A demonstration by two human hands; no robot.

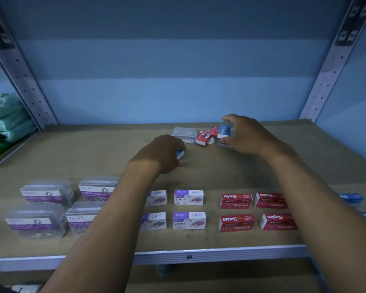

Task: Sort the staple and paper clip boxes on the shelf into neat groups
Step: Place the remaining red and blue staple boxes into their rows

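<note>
My left hand (pixel 161 153) curls over a small blue box (pixel 180 153) on the shelf board, mostly hiding it. My right hand (pixel 245 134) reaches to the back pile, thumb and fingers around a blue and white box (pixel 224 131). Beside that lie two red staple boxes (pixel 204 138) and a clear paper clip box (pixel 184 134). Along the front stand several clear purple-labelled paper clip boxes (pixel 49 192), white and purple staple boxes (pixel 189 197) and red staple boxes (pixel 236 200) in rows.
The brown shelf board (pixel 93 153) has a metal front edge (pixel 199 253). Perforated metal uprights (pixel 23 81) stand at both back corners. Green packets (pixel 4 117) sit on the left. Blue boxes (pixel 351 197) show at the right past my forearm.
</note>
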